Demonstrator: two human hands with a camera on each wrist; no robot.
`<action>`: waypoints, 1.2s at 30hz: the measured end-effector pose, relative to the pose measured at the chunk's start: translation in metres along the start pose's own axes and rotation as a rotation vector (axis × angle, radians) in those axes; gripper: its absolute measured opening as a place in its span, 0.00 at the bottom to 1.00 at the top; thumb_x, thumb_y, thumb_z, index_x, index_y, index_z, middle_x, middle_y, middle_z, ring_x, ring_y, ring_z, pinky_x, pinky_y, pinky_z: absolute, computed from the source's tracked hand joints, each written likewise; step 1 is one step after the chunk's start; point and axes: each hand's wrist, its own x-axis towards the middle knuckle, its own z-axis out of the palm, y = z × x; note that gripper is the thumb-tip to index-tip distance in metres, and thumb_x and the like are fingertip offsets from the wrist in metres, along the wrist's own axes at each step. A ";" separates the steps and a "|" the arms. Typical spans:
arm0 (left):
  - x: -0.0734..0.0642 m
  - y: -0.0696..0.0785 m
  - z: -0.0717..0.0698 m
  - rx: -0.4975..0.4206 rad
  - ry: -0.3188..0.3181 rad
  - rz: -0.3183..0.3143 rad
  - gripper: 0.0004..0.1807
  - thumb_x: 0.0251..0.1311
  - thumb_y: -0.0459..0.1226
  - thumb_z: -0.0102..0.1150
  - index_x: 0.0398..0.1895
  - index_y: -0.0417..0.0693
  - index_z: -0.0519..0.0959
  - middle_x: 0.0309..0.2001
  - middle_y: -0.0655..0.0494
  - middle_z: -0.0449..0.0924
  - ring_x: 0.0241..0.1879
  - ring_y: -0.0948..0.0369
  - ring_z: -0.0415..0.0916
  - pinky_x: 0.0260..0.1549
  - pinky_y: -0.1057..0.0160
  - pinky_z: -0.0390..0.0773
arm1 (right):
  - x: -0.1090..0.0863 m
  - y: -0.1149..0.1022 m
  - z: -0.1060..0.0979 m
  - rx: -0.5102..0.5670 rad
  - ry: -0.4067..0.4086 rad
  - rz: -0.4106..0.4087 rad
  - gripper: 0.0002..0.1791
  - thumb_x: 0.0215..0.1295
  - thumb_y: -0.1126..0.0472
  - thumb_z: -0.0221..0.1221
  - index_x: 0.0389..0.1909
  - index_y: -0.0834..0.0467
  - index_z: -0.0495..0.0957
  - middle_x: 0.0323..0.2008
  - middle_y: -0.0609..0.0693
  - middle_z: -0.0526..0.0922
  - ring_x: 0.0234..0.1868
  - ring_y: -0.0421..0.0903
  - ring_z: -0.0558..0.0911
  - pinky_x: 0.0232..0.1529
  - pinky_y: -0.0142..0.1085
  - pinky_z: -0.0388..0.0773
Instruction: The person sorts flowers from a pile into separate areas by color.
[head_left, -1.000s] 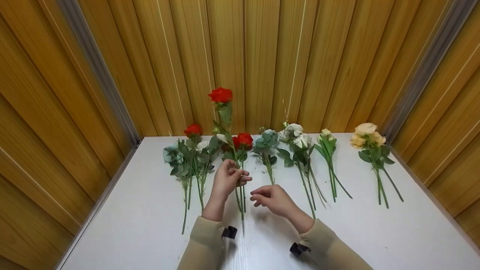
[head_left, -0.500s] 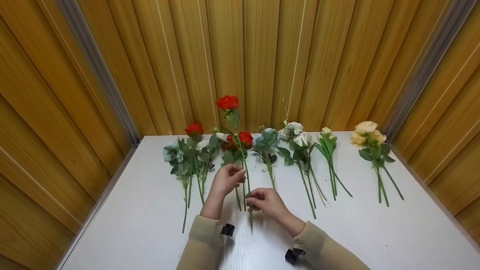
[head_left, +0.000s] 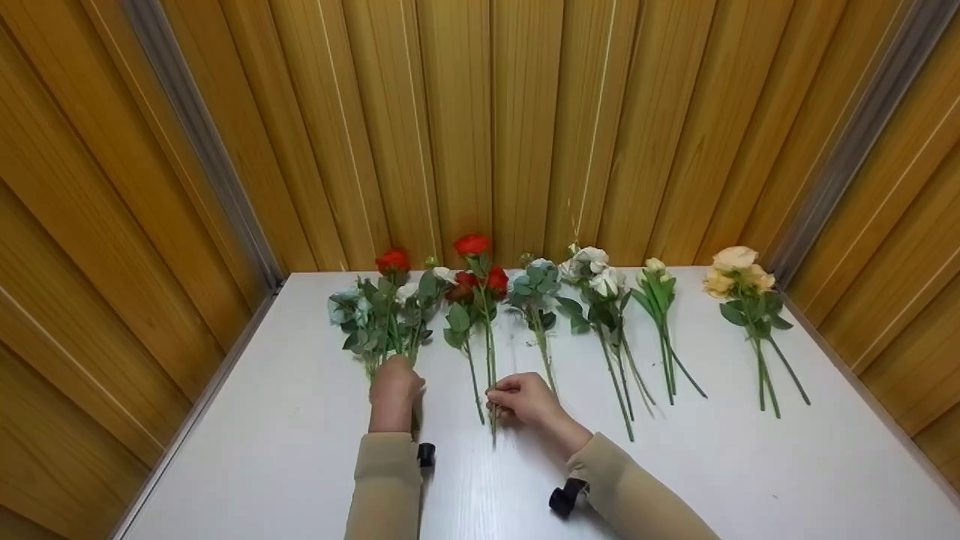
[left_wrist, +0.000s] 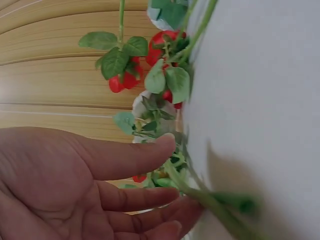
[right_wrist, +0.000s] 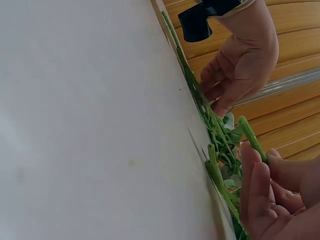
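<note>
My right hand point(head_left: 525, 397) pinches the lower stem of a red rose point(head_left: 472, 244) between thumb and fingers. In the right wrist view, that stem's cut end point(right_wrist: 252, 140) pokes out past the fingertips. Just beneath it lie other red roses point(head_left: 496, 279) with green leaves on the white table. My left hand point(head_left: 394, 382) is low over the stems of the left bunch, which has a red rose point(head_left: 392, 260), white blooms and pale blue-green flowers point(head_left: 346, 307). In the left wrist view its thumb and fingers are spread, with green stems point(left_wrist: 220, 212) at the fingertips.
To the right lie a blue-green flower stem point(head_left: 534, 281), white roses point(head_left: 606, 282), pale tulips point(head_left: 655, 289) and peach roses point(head_left: 735, 270). Wood-patterned panels point(head_left: 517, 135) enclose the white table point(head_left: 247, 450) at the back and sides.
My left hand has let go of the red rose and moved left to the left bunch. My right hand has taken its stem, and the rose's head has come down toward the other red roses.
</note>
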 end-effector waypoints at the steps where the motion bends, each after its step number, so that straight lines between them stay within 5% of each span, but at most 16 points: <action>1: 0.001 -0.001 0.001 0.008 -0.004 0.003 0.10 0.63 0.29 0.61 0.47 0.34 0.83 0.46 0.37 0.85 0.43 0.46 0.82 0.42 0.45 0.83 | 0.002 0.001 0.001 0.005 -0.004 0.011 0.11 0.70 0.66 0.63 0.45 0.72 0.85 0.35 0.63 0.90 0.23 0.35 0.82 0.29 0.30 0.82; 7: 0.004 -0.005 0.004 0.006 -0.005 0.006 0.16 0.70 0.24 0.45 0.53 0.33 0.81 0.50 0.34 0.84 0.49 0.41 0.83 0.48 0.42 0.83 | 0.005 0.004 0.006 0.050 -0.011 0.067 0.12 0.69 0.67 0.64 0.44 0.73 0.85 0.31 0.60 0.90 0.21 0.34 0.81 0.26 0.27 0.80; 13: 0.008 -0.004 -0.008 -0.014 -0.020 -0.043 0.13 0.68 0.30 0.56 0.51 0.31 0.80 0.46 0.37 0.84 0.43 0.48 0.82 0.43 0.50 0.83 | 0.004 0.002 0.007 0.081 -0.020 0.106 0.14 0.68 0.67 0.65 0.49 0.74 0.83 0.32 0.60 0.91 0.21 0.35 0.82 0.26 0.27 0.82; 20: 0.013 -0.012 -0.014 -0.356 -0.114 -0.074 0.12 0.73 0.31 0.55 0.42 0.25 0.81 0.24 0.47 0.85 0.19 0.62 0.80 0.21 0.64 0.78 | 0.005 0.002 0.006 0.064 -0.029 0.106 0.13 0.69 0.67 0.64 0.48 0.73 0.84 0.30 0.57 0.90 0.21 0.36 0.83 0.26 0.27 0.81; 26: 0.014 -0.014 -0.019 -0.603 -0.134 -0.113 0.15 0.73 0.28 0.51 0.53 0.19 0.76 0.27 0.42 0.87 0.19 0.62 0.84 0.28 0.60 0.87 | 0.002 0.000 0.005 0.089 -0.040 0.089 0.11 0.69 0.67 0.64 0.44 0.74 0.85 0.29 0.58 0.89 0.22 0.39 0.86 0.27 0.30 0.84; 36: 0.005 -0.003 -0.032 -0.529 -0.033 -0.081 0.16 0.76 0.33 0.52 0.53 0.24 0.80 0.33 0.42 0.89 0.26 0.60 0.87 0.31 0.62 0.87 | 0.001 0.001 0.002 0.054 -0.046 0.083 0.12 0.72 0.66 0.62 0.45 0.72 0.84 0.29 0.58 0.89 0.23 0.40 0.87 0.26 0.29 0.79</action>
